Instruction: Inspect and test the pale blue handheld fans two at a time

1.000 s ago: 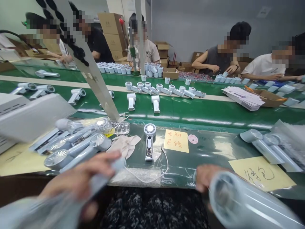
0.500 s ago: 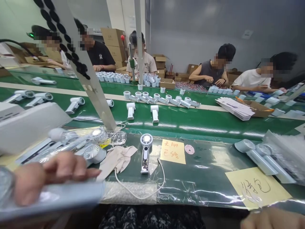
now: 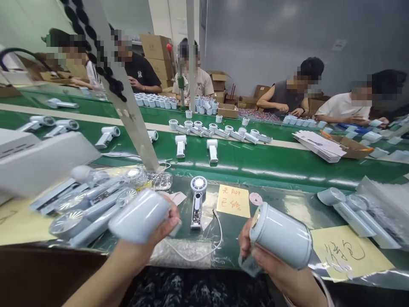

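Note:
My left hand (image 3: 164, 228) is shut around a pale blue handheld fan (image 3: 139, 215), its body tilted toward the left. My right hand (image 3: 255, 251) grips a second pale blue fan (image 3: 281, 235) from below, with its round end facing left. Between my hands, a fan with its casing open (image 3: 196, 212) lies on the green workbench mat (image 3: 271, 213), showing metal insides. A white cable (image 3: 191, 252) curves along the mat just beyond my wrists. Several finished fans (image 3: 92, 204) lie heaped to the left of my left hand.
A yellow note (image 3: 232, 201) lies on the mat, and another (image 3: 347, 251) sits at right beside more fans (image 3: 351, 211). A slanted metal strut (image 3: 134, 123) stands beyond the mat. Co-workers sit past a green conveyor (image 3: 243, 149) carrying rows of fans.
Both hands have risen into view over the mat's front edge, each holding a fan body. The left fan has swung from lying level to tilted, and my view has shifted slightly.

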`<action>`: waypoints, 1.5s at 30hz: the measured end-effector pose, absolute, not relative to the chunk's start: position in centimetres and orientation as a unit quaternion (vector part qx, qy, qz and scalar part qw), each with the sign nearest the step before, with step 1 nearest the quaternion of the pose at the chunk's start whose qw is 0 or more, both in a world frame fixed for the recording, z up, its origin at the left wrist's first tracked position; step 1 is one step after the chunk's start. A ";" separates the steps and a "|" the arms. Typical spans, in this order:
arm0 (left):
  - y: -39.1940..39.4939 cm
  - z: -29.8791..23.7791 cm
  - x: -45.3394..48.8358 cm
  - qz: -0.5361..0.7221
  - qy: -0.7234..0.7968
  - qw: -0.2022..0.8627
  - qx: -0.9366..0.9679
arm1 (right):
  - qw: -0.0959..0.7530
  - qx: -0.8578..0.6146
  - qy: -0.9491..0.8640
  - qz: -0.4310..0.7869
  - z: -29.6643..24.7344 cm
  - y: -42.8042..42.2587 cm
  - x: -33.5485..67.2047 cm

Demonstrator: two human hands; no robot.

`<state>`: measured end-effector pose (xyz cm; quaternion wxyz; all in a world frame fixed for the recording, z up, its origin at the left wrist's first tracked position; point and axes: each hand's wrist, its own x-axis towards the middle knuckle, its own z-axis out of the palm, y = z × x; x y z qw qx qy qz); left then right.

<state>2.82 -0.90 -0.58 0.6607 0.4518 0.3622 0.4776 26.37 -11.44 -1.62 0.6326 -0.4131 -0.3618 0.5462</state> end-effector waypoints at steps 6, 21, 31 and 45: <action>-2.5 0.8 4.9 0.355 0.334 0.839 0.240 | 0.590 -0.418 -0.277 0.632 -3.3 -10.4 25.1; -4.1 0.2 6.0 0.341 0.263 0.878 0.210 | 0.537 -0.441 -0.201 0.691 -4.1 -12.3 24.4; -4.8 0.1 6.3 0.319 0.245 0.881 0.248 | 0.574 -0.422 -0.178 0.678 -4.7 -12.5 23.8; -6.7 -2.3 8.1 0.484 0.218 0.709 0.464 | 0.647 -0.317 -0.208 0.662 -4.6 -11.1 19.8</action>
